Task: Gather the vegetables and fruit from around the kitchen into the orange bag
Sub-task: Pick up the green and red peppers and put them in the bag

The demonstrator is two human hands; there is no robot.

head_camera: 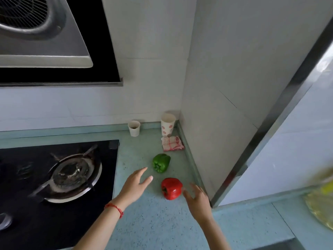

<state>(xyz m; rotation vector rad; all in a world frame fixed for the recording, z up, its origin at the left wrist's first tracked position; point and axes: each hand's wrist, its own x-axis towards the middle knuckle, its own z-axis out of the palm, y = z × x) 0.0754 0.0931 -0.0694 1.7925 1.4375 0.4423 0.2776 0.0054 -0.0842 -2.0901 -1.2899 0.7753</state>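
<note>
A green bell pepper lies on the pale blue-green counter, and a red bell pepper lies just in front of it. My left hand hovers open to the left of both peppers, fingertips close to the green one and touching neither. My right hand is open just right of the red pepper, its fingers a small gap away from it. A red string circles my left wrist. No orange bag is in view.
A black gas hob with a burner fills the left. Two paper cups and a folded pink checked cloth sit in the back corner. A tiled wall pillar stands right. A blurred yellowish thing is at the right edge.
</note>
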